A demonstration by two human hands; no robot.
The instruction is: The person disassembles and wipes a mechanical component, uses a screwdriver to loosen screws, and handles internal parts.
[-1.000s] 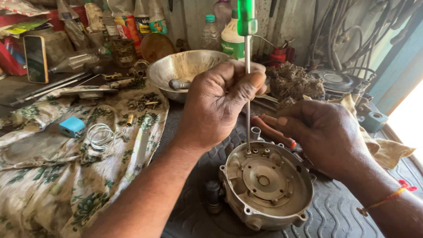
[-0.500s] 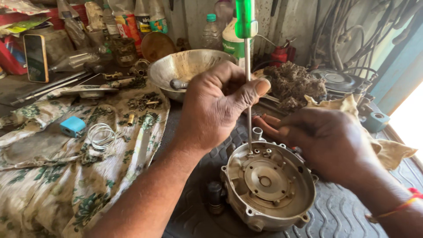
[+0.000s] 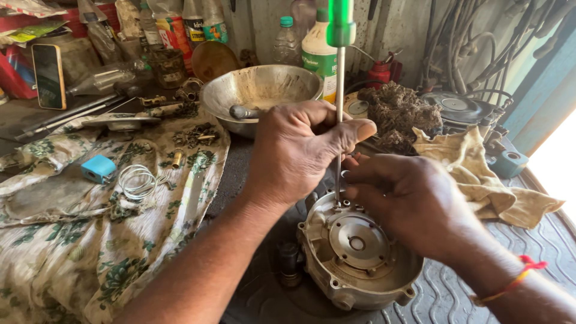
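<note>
A round grey metal motor housing point(image 3: 360, 255) lies on a ribbed black rubber mat point(image 3: 516, 282). A long screwdriver with a green handle point(image 3: 339, 72) stands upright with its tip at the housing's far rim. My left hand point(image 3: 300, 150) is wrapped around the steel shaft halfway up. My right hand point(image 3: 414, 204) rests on the housing's right side, its fingers pinching the shaft close to the tip. The tip itself is hidden by my fingers.
A steel bowl point(image 3: 258, 90) with a tool in it stands behind my hands. A floral cloth point(image 3: 90, 240) at left carries a blue block point(image 3: 98, 168), a wire coil point(image 3: 137, 180) and small parts. A phone point(image 3: 49, 75), bottles point(image 3: 318, 54), a yellow rag point(image 3: 480, 174) and cables surround them.
My right hand has slid left over the housing, closer to the screwdriver tip. The left hand keeps its hold on the shaft.
</note>
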